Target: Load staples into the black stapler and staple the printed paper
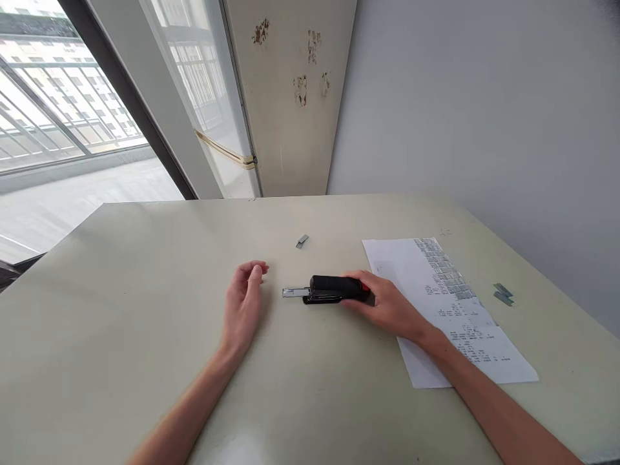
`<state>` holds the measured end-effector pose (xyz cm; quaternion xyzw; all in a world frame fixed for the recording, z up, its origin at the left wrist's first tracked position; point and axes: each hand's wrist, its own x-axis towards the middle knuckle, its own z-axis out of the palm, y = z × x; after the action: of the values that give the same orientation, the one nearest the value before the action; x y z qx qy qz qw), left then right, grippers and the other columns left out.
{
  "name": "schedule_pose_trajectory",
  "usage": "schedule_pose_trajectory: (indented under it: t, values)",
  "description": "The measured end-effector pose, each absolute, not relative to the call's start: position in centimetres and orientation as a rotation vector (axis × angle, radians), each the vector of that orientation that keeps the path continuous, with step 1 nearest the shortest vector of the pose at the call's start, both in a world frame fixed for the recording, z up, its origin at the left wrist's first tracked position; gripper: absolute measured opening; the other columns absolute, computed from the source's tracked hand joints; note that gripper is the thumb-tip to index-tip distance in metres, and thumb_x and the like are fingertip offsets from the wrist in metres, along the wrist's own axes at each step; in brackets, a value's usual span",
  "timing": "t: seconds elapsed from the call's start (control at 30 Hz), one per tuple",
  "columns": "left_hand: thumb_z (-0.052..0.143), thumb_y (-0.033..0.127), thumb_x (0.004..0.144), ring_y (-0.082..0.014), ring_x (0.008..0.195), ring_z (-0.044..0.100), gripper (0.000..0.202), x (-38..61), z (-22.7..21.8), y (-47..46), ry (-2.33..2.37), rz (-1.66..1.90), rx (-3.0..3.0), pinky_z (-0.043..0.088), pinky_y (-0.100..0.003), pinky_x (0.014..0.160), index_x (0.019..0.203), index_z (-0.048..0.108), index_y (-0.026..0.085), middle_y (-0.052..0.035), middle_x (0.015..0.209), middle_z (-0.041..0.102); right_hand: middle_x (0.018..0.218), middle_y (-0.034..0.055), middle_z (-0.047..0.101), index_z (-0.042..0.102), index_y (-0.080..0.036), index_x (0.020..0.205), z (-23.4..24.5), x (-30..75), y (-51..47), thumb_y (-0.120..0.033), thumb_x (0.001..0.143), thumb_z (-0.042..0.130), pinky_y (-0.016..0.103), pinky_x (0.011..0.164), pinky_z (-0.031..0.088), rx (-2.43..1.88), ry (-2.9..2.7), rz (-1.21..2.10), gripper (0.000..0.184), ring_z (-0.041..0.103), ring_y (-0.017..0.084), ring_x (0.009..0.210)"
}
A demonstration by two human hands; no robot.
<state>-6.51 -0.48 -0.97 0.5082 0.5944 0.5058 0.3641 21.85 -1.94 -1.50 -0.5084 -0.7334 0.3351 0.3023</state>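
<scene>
My right hand (380,300) is wrapped around the rear end of a black stapler (334,289) lying lengthwise on the table. From the stapler's left end a metal staple tray (294,292) sticks out, slid forward of the body. A little to the left of that tray, my left hand (245,290) rests on its side with loosely curled fingers and nothing visible in them. Beyond the stapler lies a short strip of staples (302,241), apparently in two pieces.
A printed sheet of paper (407,271) lies under my right forearm, with rows of small grey strips at its upper right edge. More staple strips (504,294) sit farther right on the pale table (145,336). A fridge (290,142) and wall stand behind; a window is at left.
</scene>
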Motion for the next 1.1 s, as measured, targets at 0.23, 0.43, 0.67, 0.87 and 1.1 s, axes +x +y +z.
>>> schedule_pose_trajectory:
  t: [0.23,0.43,0.67,0.87,1.1]
  values:
    - [0.045,0.054,0.108,-0.0274,0.133,0.064,0.045,-5.1,-0.9,-0.8,0.961,1.234,0.595,0.047,-0.042,0.116,0.119,0.066,0.016,-0.0176,0.133,0.070,0.118,0.0056,0.077,0.064,-0.034,0.130,-0.6,19.9,-3.9,-0.016,0.100,0.065,0.046,0.092,0.061,-0.956,-1.977,0.246,0.035,0.070,0.027,0.117]
    - [0.040,0.045,0.108,-0.0277,0.137,0.063,0.046,-5.3,-0.3,-1.5,0.665,1.048,0.324,0.048,-0.043,0.118,0.125,0.067,0.011,-0.0195,0.139,0.069,0.115,0.0018,0.081,0.072,-0.037,0.123,0.6,17.2,-5.5,-0.009,0.098,0.066,0.039,0.089,0.059,-0.766,-2.149,-0.212,0.038,0.073,0.022,0.112]
    - [0.053,0.031,0.096,-0.0251,0.108,0.073,0.027,-5.5,-1.0,-1.3,0.803,1.181,0.388,0.058,-0.039,0.098,0.103,0.071,0.013,-0.0166,0.116,0.074,0.117,0.0023,0.080,0.072,-0.036,0.124,0.3,16.3,-5.9,-0.005,0.098,0.063,0.041,0.090,0.058,-0.764,-2.114,-0.175,0.041,0.072,0.022,0.113]
    - [0.064,0.026,0.088,-0.0109,0.061,0.042,0.028,-6.0,-1.4,-1.7,0.989,1.384,0.611,0.042,-0.022,0.062,0.112,0.075,0.017,0.0048,0.070,0.047,0.116,0.0048,0.075,0.072,-0.036,0.125,0.5,16.7,-5.7,-0.004,0.093,0.068,0.050,0.097,0.059,-0.909,-1.814,0.136,0.045,0.067,0.027,0.115]
    - [0.057,0.027,0.088,-0.0138,0.068,0.038,0.050,-5.3,-1.1,-3.2,1.204,1.120,1.345,0.034,-0.025,0.066,0.135,0.072,0.023,0.0054,0.074,0.039,0.115,0.0042,0.076,0.074,-0.034,0.117,-0.3,16.2,-5.1,-0.019,0.093,0.077,0.046,0.095,0.060,-1.046,-1.683,0.243,0.029,0.070,0.026,0.111]
